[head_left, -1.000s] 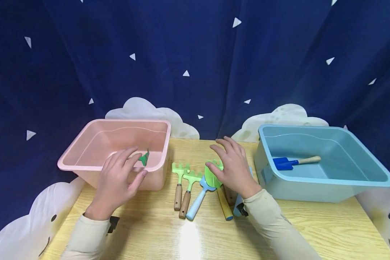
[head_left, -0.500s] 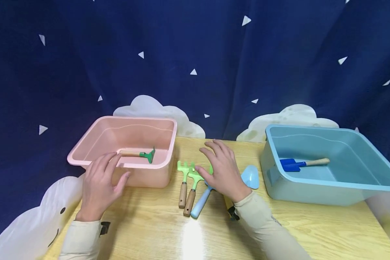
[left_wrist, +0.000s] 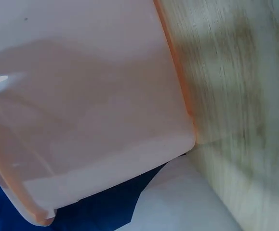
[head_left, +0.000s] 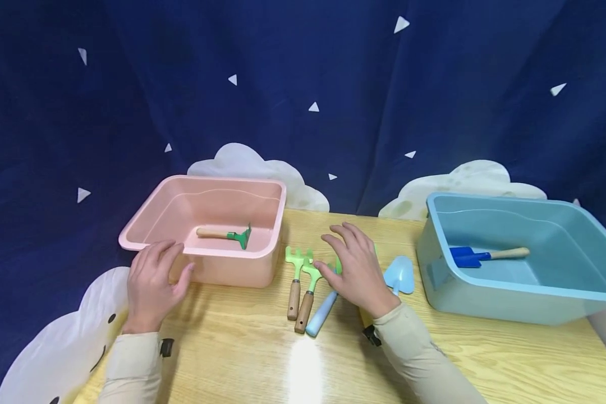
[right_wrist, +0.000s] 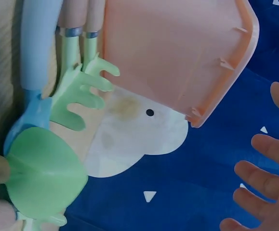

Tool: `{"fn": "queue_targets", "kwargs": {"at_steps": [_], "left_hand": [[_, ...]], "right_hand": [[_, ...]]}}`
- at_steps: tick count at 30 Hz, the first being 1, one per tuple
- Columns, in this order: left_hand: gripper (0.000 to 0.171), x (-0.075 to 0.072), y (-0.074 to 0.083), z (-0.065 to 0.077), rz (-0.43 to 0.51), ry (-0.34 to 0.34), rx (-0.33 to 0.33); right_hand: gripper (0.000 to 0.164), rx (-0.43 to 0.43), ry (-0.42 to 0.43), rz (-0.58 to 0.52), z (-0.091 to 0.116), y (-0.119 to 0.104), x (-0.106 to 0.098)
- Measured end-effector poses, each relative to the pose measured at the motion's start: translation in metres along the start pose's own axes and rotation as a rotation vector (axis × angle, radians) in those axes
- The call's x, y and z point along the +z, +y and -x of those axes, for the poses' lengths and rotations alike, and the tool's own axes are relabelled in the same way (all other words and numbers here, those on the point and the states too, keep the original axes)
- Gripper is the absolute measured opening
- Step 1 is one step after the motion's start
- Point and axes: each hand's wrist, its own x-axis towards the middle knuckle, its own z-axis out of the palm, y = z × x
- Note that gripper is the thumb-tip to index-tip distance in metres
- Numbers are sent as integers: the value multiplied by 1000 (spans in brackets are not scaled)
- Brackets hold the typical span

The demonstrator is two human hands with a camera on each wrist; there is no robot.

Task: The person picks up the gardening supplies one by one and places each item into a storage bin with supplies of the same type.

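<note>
My left hand (head_left: 154, 283) is held with loosely bent fingers at the front left rim of the pink bin (head_left: 242, 272), holding nothing. Above a spread of toy garden tools hovers my right hand (head_left: 356, 272), its fingers apart and nothing between them. Left of it lie two green hand rakes (head_left: 310, 275) with brown wooden handles and a tool with a light blue handle (head_left: 321, 314). A green trowel (right_wrist: 45, 171) shows fully in the right wrist view but is mostly hidden by the hand in the head view. To the right is a light blue trowel (head_left: 400, 275).
Inside the pink bin lies a green rake with a pale wooden handle (head_left: 229, 234). The blue bin (head_left: 515, 303) at the right holds a blue shovel with a wooden handle (head_left: 485, 255). Behind the wooden table (head_left: 242, 359) hangs a dark blue curtain (head_left: 283, 67).
The head view has turned left, shifting the scene rightward. My left hand has drawn left, uncovering the rake in the pink bin. My right hand has shifted left over the tools, uncovering the light blue trowel.
</note>
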Motion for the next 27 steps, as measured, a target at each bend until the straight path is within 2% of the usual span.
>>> {"fn": "queue_targets", "kwargs": {"at_steps": [5, 15, 27], "left_hand": [[51, 8, 0, -1, -1, 65, -3], [54, 15, -1, 2, 12, 152, -37], [51, 20, -4, 9, 11, 164, -47]], "right_hand": [[51, 12, -12, -15, 0, -1, 4], [50, -28, -5, -64, -7, -16, 13], [50, -22, -24, -59, -1, -14, 21]]}}
